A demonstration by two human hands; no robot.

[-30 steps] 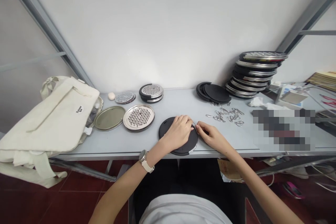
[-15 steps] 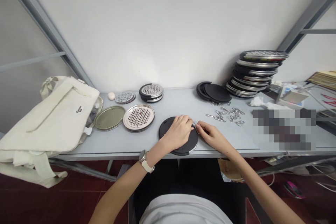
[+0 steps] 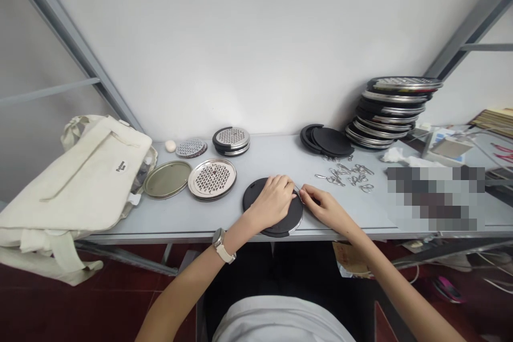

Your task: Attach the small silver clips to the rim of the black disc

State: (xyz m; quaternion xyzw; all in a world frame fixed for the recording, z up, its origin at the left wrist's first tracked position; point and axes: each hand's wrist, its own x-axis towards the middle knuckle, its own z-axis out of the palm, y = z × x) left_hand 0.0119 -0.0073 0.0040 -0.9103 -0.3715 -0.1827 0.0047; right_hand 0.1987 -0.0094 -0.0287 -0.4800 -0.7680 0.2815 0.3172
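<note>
A round black disc (image 3: 289, 220) with a shiny metal rim lies near the front edge of the table. My left hand (image 3: 273, 197), with a watch on its wrist, presses over its top, fingers bent toward the right edge and holding it down. At that edge my right hand (image 3: 318, 202) is closed in a pinch; a thin silvery sliver shows by its fingertips, too small to name. Several loose wire clips (image 3: 336, 176) are scattered behind my right hand. Left of the disc lies a round metal grater plate (image 3: 212, 177), overlapping a plain metal disc (image 3: 167, 179).
A tall leaning stack of round graters (image 3: 390, 112) stands at the back right, with black round covers (image 3: 332, 141) beside it. Smaller grater discs (image 3: 231, 139) are by the wall. A cream bag (image 3: 76, 181) covers the left end. Part of the right side is pixelated.
Both hands keep their places on and beside the black disc. The view has shifted very slightly; nothing else visibly differs.
</note>
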